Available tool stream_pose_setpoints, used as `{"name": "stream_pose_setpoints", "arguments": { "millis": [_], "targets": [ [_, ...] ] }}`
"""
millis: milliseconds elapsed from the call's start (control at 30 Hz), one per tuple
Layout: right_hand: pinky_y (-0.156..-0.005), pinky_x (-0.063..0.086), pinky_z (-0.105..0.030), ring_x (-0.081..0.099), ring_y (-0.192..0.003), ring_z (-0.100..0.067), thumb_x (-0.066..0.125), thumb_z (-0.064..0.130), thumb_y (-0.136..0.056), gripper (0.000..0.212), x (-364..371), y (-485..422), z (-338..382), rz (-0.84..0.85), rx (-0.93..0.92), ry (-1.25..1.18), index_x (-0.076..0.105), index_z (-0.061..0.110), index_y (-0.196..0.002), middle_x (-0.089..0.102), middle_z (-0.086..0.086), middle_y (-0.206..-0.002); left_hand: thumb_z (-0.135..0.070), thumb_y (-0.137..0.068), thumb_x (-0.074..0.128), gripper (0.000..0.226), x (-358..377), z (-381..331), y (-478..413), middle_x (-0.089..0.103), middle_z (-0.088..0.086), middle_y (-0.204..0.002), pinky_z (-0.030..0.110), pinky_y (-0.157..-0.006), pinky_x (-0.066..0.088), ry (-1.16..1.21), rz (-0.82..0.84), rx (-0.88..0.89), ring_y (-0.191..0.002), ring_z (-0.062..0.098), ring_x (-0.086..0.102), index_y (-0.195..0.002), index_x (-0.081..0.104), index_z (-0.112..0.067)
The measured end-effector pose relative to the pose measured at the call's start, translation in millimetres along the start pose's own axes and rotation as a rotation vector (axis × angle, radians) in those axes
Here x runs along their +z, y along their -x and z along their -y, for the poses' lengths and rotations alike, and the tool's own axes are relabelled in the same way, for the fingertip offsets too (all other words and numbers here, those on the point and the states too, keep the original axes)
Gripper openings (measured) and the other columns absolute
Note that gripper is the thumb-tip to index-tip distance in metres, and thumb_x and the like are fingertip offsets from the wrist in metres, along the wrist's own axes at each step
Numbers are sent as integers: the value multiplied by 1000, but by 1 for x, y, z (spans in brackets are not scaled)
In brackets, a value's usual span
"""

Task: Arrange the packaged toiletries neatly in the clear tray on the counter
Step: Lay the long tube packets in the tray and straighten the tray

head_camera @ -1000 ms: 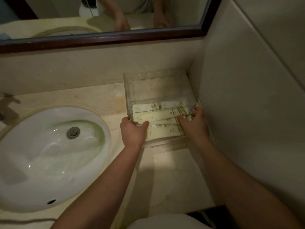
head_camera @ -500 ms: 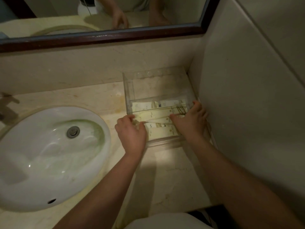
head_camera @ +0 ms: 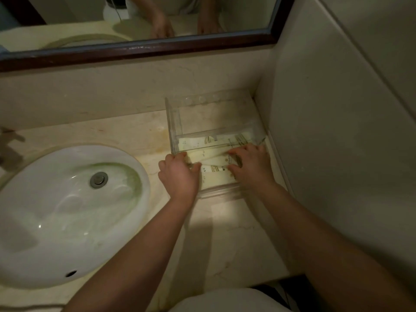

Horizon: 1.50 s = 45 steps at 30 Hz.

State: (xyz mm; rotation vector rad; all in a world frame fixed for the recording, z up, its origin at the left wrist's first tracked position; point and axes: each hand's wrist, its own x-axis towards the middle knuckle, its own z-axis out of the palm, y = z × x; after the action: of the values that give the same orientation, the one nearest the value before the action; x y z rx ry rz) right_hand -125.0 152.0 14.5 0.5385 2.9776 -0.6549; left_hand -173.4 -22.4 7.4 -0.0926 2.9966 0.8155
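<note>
Hands (head_camera: 179,174) (head_camera: 253,168) atop packets (head_camera: 215,180) in tray (head_camera: 174,122)

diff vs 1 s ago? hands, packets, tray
The right hand slid left from the tray's right wall toward the middle; its fingers now press on the packets. Nothing visibly picked up or let go. The left hand stayed at the clear tray's left front wall, thumb inside. Tray, sink and counter unchanged.
</note>
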Motion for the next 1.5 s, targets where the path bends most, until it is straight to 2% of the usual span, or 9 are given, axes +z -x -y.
{"name": "stream_pose_setpoints", "arguments": {
  "millis": [333,500,633,733,867,933,1100,1333,1500],
  "targets": [
    [-102,31,-41,37,-122,-26,64,34,-84,43,-7,-14,-8,150,-181,106,56,35,-127,54,0,-126,-36,-84,68,35,4,8,-10,65,5,-107,41,-84,39,-3,-30,37,-103,28,52,-115,69,-19],
    [-102,30,-42,36,-122,-26,62,31,-87,45,-9,-17,-11,183,-228,132,53,35,-131,53,1,-128,-36,-84,67,26,3,6,-14,68,4,-99,38,-83,36,86,-71,-58,-100,27,55,-103,74,-19],
    [-99,29,-41,35,-122,-26,60,23,-87,50,-9,-17,-9,204,-283,170,50,34,-135,52,1,-130,-25,-86,62,14,-1,8,-20,66,4,-90,42,-81,46,277,-130,-106,-90,27,60,-88,71,-14],
    [-97,28,-39,36,-122,-27,57,16,-87,52,-7,-18,-5,203,-307,176,50,32,-135,51,-1,-132,-25,-87,56,19,-10,15,0,62,4,-94,39,-81,46,334,-144,74,-93,24,57,-97,67,-13],
    [-97,30,-40,38,-123,-28,56,11,-84,55,-4,-20,4,195,-344,201,50,28,-136,52,-3,-133,-42,-82,69,41,-9,37,44,59,0,-110,36,-82,41,7,47,544,-102,20,51,-115,64,-20],
    [-99,31,-41,39,-122,-28,58,13,-84,55,-1,-22,11,207,-363,223,49,27,-136,52,-3,-133,-41,-80,71,44,0,47,52,60,0,-118,38,-85,43,-115,98,647,-110,23,53,-118,64,-20],
    [-99,37,-40,46,-119,-27,62,17,-81,53,-1,-23,14,181,-378,214,53,26,-132,57,-5,-128,-19,-82,69,30,4,55,49,66,5,-119,40,-86,47,-77,40,641,-109,28,59,-112,70,-16],
    [-94,40,-36,49,-113,-24,66,15,-79,45,-7,-21,7,166,-429,148,59,26,-122,61,0,-122,-21,-84,70,18,0,53,34,72,-1,-107,37,-78,46,-50,-36,605,-99,27,61,-101,76,-20],
    [-94,40,-36,47,-116,-23,64,14,-83,42,-8,-24,10,237,-412,163,61,28,-122,61,1,-124,-27,-85,64,22,0,55,41,71,-4,-105,36,-77,42,-77,-40,607,-98,25,59,-103,75,-21]
  ]
}}
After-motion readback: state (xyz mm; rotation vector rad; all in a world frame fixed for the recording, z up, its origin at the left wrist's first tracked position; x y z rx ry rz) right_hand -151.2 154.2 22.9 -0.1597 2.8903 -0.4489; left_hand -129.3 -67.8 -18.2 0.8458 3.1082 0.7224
